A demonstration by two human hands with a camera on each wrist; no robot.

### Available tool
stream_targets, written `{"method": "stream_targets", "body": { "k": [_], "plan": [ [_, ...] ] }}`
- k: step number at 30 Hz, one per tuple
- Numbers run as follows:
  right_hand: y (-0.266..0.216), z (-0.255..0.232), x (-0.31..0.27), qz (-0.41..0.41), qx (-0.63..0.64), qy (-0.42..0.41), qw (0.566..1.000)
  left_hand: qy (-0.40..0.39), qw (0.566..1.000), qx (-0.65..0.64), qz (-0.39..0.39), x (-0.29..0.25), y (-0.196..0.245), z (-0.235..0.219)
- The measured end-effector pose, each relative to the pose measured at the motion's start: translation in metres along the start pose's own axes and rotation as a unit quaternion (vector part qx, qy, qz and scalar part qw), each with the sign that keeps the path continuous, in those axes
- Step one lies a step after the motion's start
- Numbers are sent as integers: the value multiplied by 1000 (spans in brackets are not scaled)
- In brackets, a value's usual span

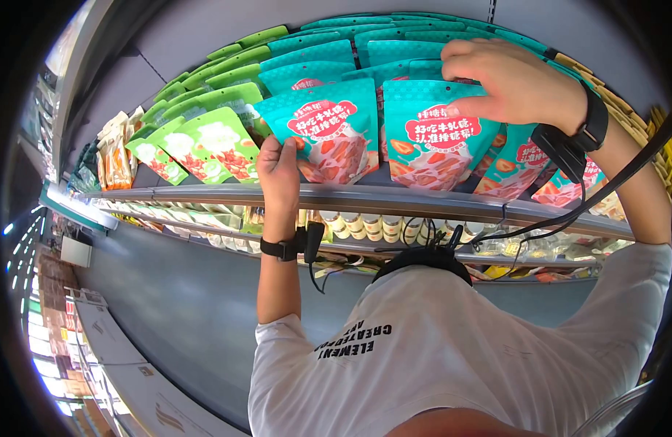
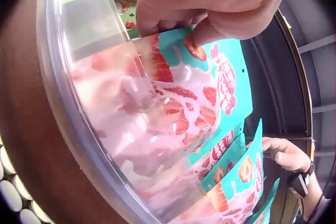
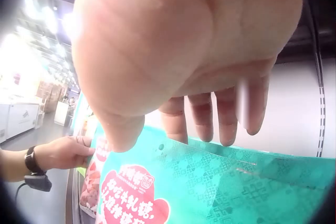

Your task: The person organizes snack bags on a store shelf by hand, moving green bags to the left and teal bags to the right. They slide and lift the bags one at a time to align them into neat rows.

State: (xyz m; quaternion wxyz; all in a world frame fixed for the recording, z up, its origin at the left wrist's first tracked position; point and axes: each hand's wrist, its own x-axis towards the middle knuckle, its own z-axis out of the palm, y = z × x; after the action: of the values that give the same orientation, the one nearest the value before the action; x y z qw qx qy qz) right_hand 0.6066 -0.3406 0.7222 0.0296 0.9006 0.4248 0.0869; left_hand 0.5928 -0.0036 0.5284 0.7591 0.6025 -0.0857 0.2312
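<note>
Left hand (image 1: 279, 171) is closed on the left teal bag (image 1: 328, 135), thumb on the printed front, other fingers curled at its side edge; bag stands just behind the shelf edge (image 1: 336, 195), leaning back a bit. Right hand (image 1: 514, 84) is open and relaxed over the top of the right teal bag (image 1: 432, 142), thumb at the front, fingers reaching down by the top edge; can't tell how firmly they touch. That bag is also just behind the shelf edge, below the right hand and beside the left teal bag. More teal bags (image 1: 307, 54) sit in rows farther behind the shelf edge. Green bags (image 1: 218, 142) stand behind its left part, jars (image 1: 372, 226) below it.
</note>
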Motion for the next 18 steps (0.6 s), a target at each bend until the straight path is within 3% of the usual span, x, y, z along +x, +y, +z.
{"method": "stream_targets", "body": {
  "k": [13,18],
  "plan": [
    [13,7,-10,8,-10,26,1000,49,996,77,25,19,-11,-10],
    [28,-16,-3,-14,93,3,996,36,997,54,51,24,-25,-16]
  ]
}}
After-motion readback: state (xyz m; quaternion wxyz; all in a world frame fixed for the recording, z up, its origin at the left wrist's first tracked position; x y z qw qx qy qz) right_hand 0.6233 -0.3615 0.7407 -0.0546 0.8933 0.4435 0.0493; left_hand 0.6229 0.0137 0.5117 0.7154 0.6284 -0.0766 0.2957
